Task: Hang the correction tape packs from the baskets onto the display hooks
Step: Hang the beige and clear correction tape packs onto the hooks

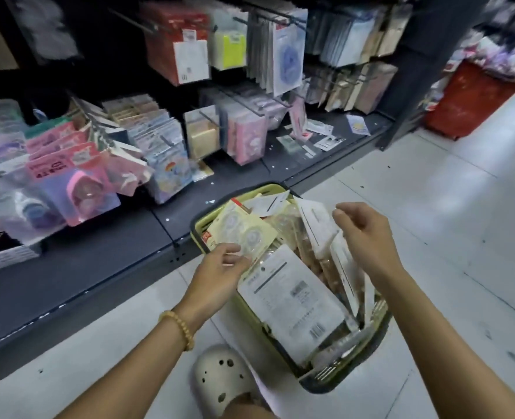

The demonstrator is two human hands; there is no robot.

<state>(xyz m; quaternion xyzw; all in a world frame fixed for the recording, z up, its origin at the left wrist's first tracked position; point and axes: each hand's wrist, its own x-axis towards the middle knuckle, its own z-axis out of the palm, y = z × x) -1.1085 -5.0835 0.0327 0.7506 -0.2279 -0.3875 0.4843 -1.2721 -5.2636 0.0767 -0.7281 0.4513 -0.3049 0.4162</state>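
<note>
A pale green basket (196, 234) stands on the floor below the shelves, packed with several correction tape packs. My left hand (216, 275) pinches the lower edge of a yellow-backed pack (244, 228) that lies at the basket's left. A white pack (292, 300) lies back-side up in the middle. My right hand (365, 237) hovers over upright white packs (319, 228) at the basket's right, fingers loosely curled, and I cannot tell whether it holds one. Display hooks (268, 16) with hanging packs line the dark rack above.
A dark bottom shelf (99, 261) runs along the left, with loose packs scattered on it at the right. A red basket (474, 104) stands at the far right. My foot in a white clog (223, 376) is beside the green basket. White tiled floor (431, 192) lies to the right.
</note>
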